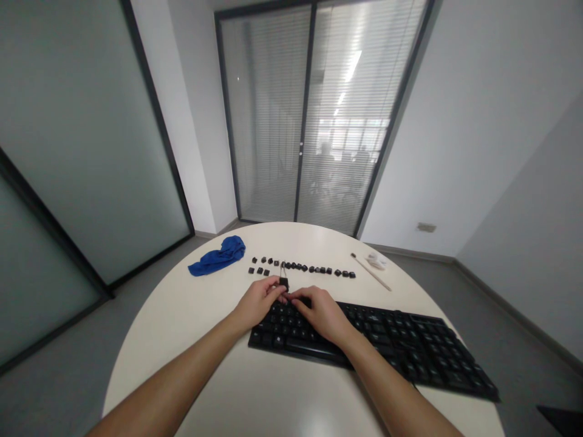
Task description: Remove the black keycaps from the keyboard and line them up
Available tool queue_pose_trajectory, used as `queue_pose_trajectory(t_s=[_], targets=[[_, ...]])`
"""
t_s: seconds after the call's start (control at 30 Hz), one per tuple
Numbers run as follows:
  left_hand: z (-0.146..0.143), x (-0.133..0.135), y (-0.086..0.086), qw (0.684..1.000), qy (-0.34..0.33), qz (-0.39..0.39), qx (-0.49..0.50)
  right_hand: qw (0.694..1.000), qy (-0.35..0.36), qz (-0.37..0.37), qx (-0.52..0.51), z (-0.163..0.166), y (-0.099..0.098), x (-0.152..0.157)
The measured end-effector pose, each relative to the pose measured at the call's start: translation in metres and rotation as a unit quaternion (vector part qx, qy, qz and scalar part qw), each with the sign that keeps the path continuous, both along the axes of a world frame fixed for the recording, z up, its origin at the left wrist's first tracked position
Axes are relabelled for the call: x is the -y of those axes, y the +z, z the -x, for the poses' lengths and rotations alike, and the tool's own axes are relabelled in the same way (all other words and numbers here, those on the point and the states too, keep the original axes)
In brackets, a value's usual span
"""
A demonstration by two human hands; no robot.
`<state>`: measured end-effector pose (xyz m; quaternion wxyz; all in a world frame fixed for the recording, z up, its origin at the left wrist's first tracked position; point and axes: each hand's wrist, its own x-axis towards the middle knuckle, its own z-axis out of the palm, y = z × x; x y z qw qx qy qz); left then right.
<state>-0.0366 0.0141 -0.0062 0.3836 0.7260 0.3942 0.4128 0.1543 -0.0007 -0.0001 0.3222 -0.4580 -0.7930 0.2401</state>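
A small black keycap puller (283, 283) with thin wire prongs pointing away is pinched in the fingers of my left hand (257, 302). My right hand (324, 313) has its fingertips drawn together right beside the left fingertips, over the back left part of a black keyboard (310, 351). What the right fingers pinch, if anything, is hidden. Beyond both hands, several loose black keycaps (304, 267) lie in a long row. A shorter row of keycaps (259, 271) sits nearer, left of the puller.
A crumpled blue cloth (218, 257) lies at the back left of the round white table (182, 340). Toward the back right are a thin brush (372, 273) with a pale handle and a crumpled white item (376, 261). The keyboard reaches the table's right edge.
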Motion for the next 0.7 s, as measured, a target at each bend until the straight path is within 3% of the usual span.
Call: queue_pose_trajectory(t_s=[0.2,0.5,0.7], targets=[[-0.0019,0.0079,0.0010,0.998,0.016,-0.049,-0.041,1.000,-0.003,0.001,0.003,-0.0009,0.0009,0.0010],[-0.0045,0.0035,-0.0060,0.999,0.010,0.021,0.035,1.000,0.005,-0.011,0.018,0.0010,0.0032,0.0042],[0.0033,0.0114,0.0029,0.989,-0.004,-0.109,-0.097,0.997,0.006,-0.043,0.057,0.0005,0.0011,0.0053]])
